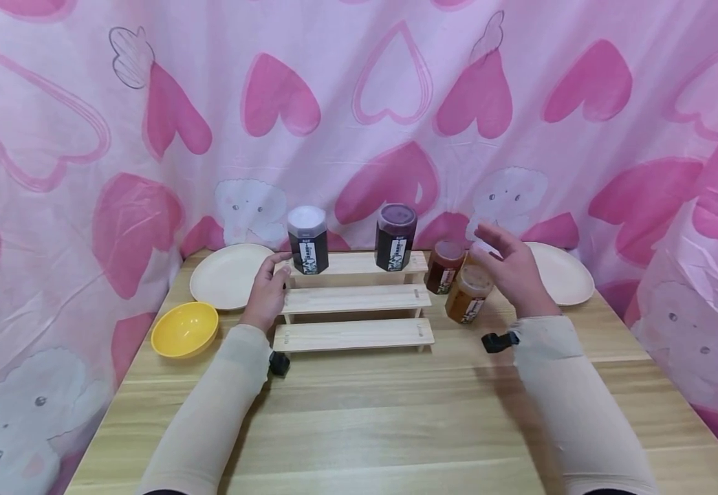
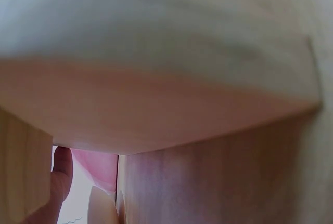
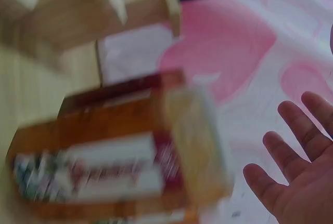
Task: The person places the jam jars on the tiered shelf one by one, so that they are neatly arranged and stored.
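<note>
While my right hand [image 1: 512, 271] holds nothing, its fingers spread and parted in the lower right of the right wrist view, my left hand [image 1: 266, 289] is at the left end of the stepped wooden rack [image 1: 355, 299], left of centre in the head view. I cannot tell whether its fingers pinch the wood or merely rest against it. Just beside them, a dark jar with a pale lid [image 1: 309, 251] stands upright at the left of the top step; a dark jar with a purple lid [image 1: 395, 246] stands upright towards the right end.

Right of centre, the amber jar [image 1: 467, 301] stands on the table [image 1: 396, 426], near my right hand, partly in front of the red jar [image 1: 445, 268], which is just beside the rack. At the left of the frame I have a yellow bowl [image 1: 184, 331], with a white plate [image 1: 227, 276] above it; a second white plate [image 1: 566, 275] lies right of centre, behind my right hand. A pink heart-patterned curtain [image 1: 334, 41] fills the upper frame.
</note>
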`<move>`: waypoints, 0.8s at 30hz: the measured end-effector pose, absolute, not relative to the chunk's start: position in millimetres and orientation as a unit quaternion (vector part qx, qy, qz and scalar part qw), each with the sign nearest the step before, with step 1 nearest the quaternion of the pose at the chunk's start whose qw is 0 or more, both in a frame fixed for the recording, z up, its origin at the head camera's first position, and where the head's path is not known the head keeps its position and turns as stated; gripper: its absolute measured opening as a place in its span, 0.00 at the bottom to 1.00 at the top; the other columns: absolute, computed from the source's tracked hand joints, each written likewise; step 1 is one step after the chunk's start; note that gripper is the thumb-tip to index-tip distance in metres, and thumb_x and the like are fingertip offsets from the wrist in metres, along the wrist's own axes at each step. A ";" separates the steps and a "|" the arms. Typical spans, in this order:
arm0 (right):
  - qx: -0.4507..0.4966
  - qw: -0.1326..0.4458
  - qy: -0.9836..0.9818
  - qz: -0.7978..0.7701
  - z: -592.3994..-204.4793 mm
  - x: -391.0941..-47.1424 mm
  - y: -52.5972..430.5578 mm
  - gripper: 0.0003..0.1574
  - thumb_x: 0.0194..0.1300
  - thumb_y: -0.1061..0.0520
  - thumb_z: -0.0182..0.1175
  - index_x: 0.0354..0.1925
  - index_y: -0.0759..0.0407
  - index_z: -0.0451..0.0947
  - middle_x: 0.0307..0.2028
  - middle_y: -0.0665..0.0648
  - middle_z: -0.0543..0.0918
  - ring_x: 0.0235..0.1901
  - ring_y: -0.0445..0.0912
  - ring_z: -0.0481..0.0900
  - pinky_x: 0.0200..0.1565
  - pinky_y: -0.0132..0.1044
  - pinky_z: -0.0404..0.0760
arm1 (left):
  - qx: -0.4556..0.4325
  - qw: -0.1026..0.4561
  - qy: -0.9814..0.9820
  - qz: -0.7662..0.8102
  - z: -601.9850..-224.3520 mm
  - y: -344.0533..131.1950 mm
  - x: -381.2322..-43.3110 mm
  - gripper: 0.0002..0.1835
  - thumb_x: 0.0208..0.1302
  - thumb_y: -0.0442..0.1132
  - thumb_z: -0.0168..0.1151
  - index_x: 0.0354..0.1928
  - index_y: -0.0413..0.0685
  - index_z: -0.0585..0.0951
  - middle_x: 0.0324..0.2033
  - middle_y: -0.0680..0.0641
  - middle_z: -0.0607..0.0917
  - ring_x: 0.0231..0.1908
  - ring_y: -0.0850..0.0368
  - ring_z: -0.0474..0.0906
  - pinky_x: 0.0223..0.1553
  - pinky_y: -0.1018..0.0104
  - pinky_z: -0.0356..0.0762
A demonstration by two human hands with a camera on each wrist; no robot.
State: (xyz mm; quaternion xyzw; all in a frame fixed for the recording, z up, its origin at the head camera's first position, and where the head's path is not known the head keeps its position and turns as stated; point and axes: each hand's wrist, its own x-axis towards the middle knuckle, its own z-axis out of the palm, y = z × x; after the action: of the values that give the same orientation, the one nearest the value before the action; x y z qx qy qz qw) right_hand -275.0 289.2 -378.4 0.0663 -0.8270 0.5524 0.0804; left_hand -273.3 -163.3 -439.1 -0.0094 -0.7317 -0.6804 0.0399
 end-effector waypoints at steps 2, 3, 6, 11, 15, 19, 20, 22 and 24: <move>0.058 0.071 -0.839 0.537 -383.9 -271.3 298.3 0.41 0.75 0.45 0.66 0.79 0.53 0.66 0.76 0.58 0.70 0.77 0.52 0.64 0.76 0.54 0.63 | -0.011 0.042 -0.729 -0.683 -438.8 -163.2 -273.0 0.22 0.84 0.38 0.45 0.73 0.43 0.69 0.82 0.45 0.59 0.79 0.50 0.50 0.78 0.50 0.50; 0.058 0.067 -0.842 0.533 -386.9 -269.7 302.1 0.41 0.75 0.46 0.65 0.79 0.54 0.65 0.77 0.59 0.70 0.77 0.54 0.64 0.76 0.55 0.63 | -0.012 0.043 -0.729 -0.683 -438.7 -163.2 -273.0 0.22 0.83 0.38 0.45 0.73 0.42 0.70 0.81 0.45 0.59 0.79 0.51 0.50 0.78 0.50 0.49; 0.060 0.057 -0.849 0.522 -395.9 -265.2 311.1 0.42 0.75 0.48 0.66 0.79 0.58 0.65 0.77 0.62 0.69 0.77 0.57 0.63 0.76 0.57 0.63 | -0.011 0.046 -0.731 -0.681 -438.0 -163.1 -273.0 0.21 0.83 0.38 0.46 0.72 0.42 0.70 0.81 0.44 0.61 0.79 0.51 0.50 0.79 0.51 0.48; 0.071 0.038 -0.854 0.513 -409.4 -261.4 320.5 0.46 0.73 0.50 0.68 0.79 0.62 0.62 0.77 0.65 0.68 0.78 0.61 0.61 0.76 0.60 0.61 | -0.007 0.042 -0.736 -0.676 -437.6 -162.7 -273.7 0.21 0.83 0.38 0.45 0.73 0.43 0.70 0.81 0.45 0.61 0.80 0.52 0.49 0.80 0.51 0.47; 0.073 0.012 -0.852 0.518 -418.0 -261.9 324.0 0.50 0.71 0.49 0.71 0.81 0.62 0.59 0.77 0.66 0.67 0.78 0.61 0.62 0.75 0.62 0.61 | -0.010 0.043 -0.732 -0.680 -437.4 -162.3 -273.3 0.22 0.83 0.37 0.45 0.73 0.42 0.70 0.81 0.45 0.60 0.79 0.50 0.51 0.78 0.51 0.49; 0.066 -0.016 -0.854 0.515 -424.2 -262.5 325.5 0.53 0.70 0.47 0.72 0.82 0.58 0.57 0.78 0.64 0.65 0.76 0.61 0.64 0.72 0.51 0.70 | -0.010 0.041 -0.732 -0.680 -437.6 -162.6 -272.7 0.22 0.83 0.38 0.45 0.73 0.42 0.69 0.81 0.45 0.60 0.80 0.51 0.49 0.80 0.50 0.47; 0.067 -0.022 -0.854 0.515 -425.8 -262.9 325.8 0.53 0.70 0.48 0.71 0.82 0.57 0.57 0.78 0.63 0.65 0.76 0.61 0.65 0.70 0.45 0.73 | -0.010 0.041 -0.733 -0.679 -438.0 -162.7 -273.0 0.22 0.84 0.38 0.45 0.73 0.42 0.69 0.81 0.45 0.60 0.81 0.51 0.48 0.80 0.50 0.46; 0.069 -0.028 -0.854 0.515 -428.5 -263.5 326.5 0.52 0.71 0.48 0.71 0.82 0.56 0.57 0.78 0.63 0.65 0.75 0.60 0.65 0.63 0.33 0.77 | -0.010 0.041 -0.732 -0.680 -441.6 -163.5 -275.8 0.22 0.84 0.38 0.45 0.74 0.43 0.69 0.81 0.45 0.60 0.81 0.51 0.47 0.81 0.48 0.45; 0.076 -0.029 -0.852 0.517 -431.7 -265.1 327.0 0.50 0.72 0.50 0.70 0.82 0.55 0.58 0.78 0.64 0.66 0.75 0.61 0.66 0.57 0.23 0.76 | -0.010 0.043 -0.732 -0.680 -449.4 -165.4 -281.9 0.22 0.84 0.39 0.45 0.73 0.44 0.70 0.81 0.45 0.60 0.81 0.51 0.47 0.81 0.48 0.45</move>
State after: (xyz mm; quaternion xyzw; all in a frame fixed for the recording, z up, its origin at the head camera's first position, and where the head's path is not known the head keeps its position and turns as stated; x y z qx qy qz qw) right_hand -265.1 327.0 -431.7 0.0762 -0.8521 0.5170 -0.0293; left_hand -281.9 -165.4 -449.4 -0.0099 -0.7316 -0.6803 0.0434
